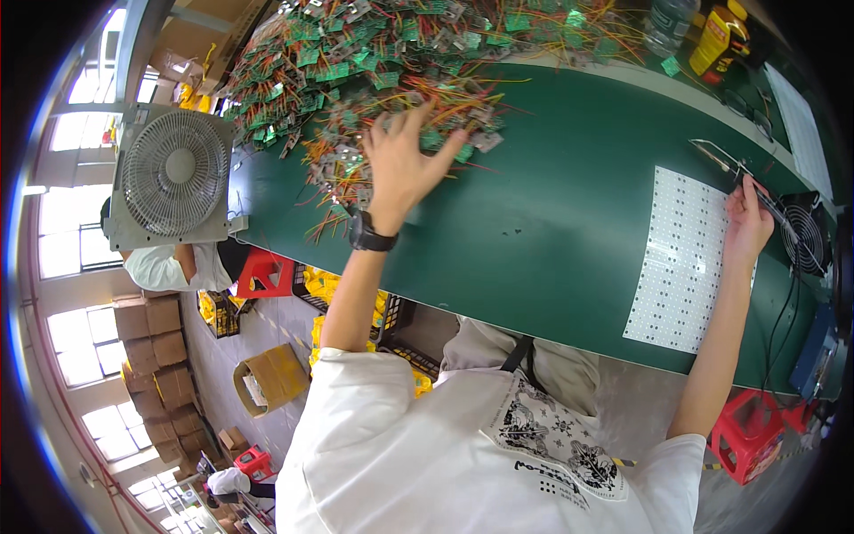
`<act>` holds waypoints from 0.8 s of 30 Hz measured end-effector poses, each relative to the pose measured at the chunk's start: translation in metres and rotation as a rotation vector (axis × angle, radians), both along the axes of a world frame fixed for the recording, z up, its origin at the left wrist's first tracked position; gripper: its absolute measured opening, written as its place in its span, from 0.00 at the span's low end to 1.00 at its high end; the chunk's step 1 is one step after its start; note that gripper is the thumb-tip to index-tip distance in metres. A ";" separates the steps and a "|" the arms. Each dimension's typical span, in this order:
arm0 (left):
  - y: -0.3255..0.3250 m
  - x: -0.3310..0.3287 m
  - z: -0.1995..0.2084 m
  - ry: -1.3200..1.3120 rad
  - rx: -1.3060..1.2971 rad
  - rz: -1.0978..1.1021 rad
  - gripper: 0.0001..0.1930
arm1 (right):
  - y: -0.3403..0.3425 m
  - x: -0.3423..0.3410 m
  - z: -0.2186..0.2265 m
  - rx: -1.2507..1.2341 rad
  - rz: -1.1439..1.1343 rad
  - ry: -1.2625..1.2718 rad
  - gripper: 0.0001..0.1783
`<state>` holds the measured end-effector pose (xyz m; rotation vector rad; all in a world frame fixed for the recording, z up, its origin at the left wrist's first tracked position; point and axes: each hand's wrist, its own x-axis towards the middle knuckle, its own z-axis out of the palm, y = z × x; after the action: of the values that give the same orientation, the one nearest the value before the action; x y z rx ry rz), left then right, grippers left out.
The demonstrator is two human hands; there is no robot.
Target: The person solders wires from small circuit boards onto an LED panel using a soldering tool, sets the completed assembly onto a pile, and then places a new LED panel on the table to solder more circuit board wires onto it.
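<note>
Workshop floor (267,325) and bright windows (67,231) occupied the left of the frame, while a green worktable (551,249) spanned its centre and right. A large heap of green circuit boards (356,53) with red and yellow wires covered the table at the upper left and top centre. Brown cartons (165,351) stood stacked at the left; their contents could not be told. A pale dotted panel (680,258) lay on the table at the right, opposite a grey box fan (178,169) at the upper left. Below the table edge, left of centre, a black crate (391,313) held yellow items (322,283). At the lower left, an open cardboard box (280,369) contained something pale, too small to identify. The left hand (402,169), at upper centre, was spread open, palm down, over a smaller wired-board cluster (342,165) adjoining the heap. At the right, the right hand (747,230) had its fingers closed on a slim dark tool (738,177), beside the panel. At the upper right stood a clear bottle (669,27) and a yellow bottle (719,43), the fill of each indistinct. A black wristwatch (365,233) encircled the left wrist.
</note>
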<state>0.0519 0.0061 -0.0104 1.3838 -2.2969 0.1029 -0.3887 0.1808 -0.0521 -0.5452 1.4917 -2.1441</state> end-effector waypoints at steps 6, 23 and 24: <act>0.029 -0.047 0.008 0.033 -0.022 -0.154 0.31 | 0.001 0.000 0.000 0.000 0.019 0.015 0.09; 0.024 0.066 -0.002 0.088 0.046 -0.053 0.26 | 0.002 -0.011 -0.014 0.010 0.005 0.002 0.07; 0.011 0.077 0.001 0.267 0.091 -0.007 0.25 | 0.004 -0.013 -0.014 0.002 0.014 0.012 0.07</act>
<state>0.1286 0.0176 -0.0090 1.3443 -2.1059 -0.1801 -0.4018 0.1843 -0.0664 -0.5665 1.4923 -2.1322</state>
